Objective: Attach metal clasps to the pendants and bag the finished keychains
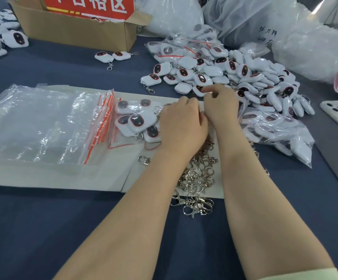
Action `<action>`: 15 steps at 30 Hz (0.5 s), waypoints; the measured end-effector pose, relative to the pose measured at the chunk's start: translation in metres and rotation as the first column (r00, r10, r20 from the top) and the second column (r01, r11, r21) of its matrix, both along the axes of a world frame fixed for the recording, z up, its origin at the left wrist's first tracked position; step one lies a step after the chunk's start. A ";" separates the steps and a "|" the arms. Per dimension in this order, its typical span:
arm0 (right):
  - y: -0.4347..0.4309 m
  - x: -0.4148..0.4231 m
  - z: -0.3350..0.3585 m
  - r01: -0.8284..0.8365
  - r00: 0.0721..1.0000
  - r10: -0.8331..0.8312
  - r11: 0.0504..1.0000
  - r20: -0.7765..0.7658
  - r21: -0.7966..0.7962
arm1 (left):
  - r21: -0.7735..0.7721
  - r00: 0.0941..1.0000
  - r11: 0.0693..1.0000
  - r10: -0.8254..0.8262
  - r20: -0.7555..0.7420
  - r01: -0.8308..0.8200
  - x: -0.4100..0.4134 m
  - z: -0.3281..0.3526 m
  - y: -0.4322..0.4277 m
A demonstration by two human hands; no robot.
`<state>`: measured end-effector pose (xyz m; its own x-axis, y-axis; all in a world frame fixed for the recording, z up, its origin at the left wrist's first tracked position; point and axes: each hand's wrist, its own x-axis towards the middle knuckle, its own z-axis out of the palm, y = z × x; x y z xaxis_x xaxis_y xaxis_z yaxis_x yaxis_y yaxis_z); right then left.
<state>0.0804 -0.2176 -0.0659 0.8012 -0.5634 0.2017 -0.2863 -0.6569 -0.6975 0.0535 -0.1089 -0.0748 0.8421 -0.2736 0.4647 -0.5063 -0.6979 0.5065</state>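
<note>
Both hands meet just past the clasps (198,174), at the near edge of the pendants (235,73). The left hand (182,126) has its fingers curled inward, and the right hand (220,106) is bent over it with thumb and forefinger pinched together. Their backs hide whatever is between them, so I cannot tell what either one holds. The posture suggests a clasp is being fitted to a pendant.

The clasps lie in a tangled pile under the wrists, partly on a pale sheet (63,178) and partly spilling onto the blue worktop (63,219). One stray clasp (144,159) lies apart, to the left. Just left of the hands an open bag (135,122) holds several keychains. Beside it is a stack of empty zip bags (42,122). A filled bag (275,128) lies to the right, below the heap of pendants.

The next move likely needs the clasp's ring threaded fully through the pendant's loop. The finished piece would then go left into the open bag. Many loose pendants remain, so the job looks far from done.
</note>
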 end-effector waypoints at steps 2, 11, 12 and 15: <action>0.002 0.002 -0.004 -0.095 0.989 0.079 0.988 -0.126 -0.123 | 0.065 1.000 0.998 0.007 -0.008 -0.007 0.000 0.000 0.000; 0.005 0.003 -0.008 -0.224 0.931 0.114 0.929 -0.348 -0.296 | 0.160 1.000 0.987 0.013 -0.004 -0.012 -0.002 0.003 0.003; 0.005 0.003 -0.008 -0.223 0.931 0.109 0.926 -0.348 -0.306 | 0.159 1.000 0.987 0.010 -0.003 -0.010 -0.003 0.004 0.003; 0.006 0.003 -0.011 -0.196 0.939 0.082 0.926 -0.334 -0.323 | 0.166 1.000 0.986 0.009 -0.010 -0.008 -0.003 0.004 0.003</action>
<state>0.0838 -0.2117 -0.0770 0.9196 -0.3819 0.0925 -0.3379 -0.8887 -0.3098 0.0508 -0.1062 -0.0711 0.8496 -0.3389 0.4040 -0.4950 -0.7770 0.3890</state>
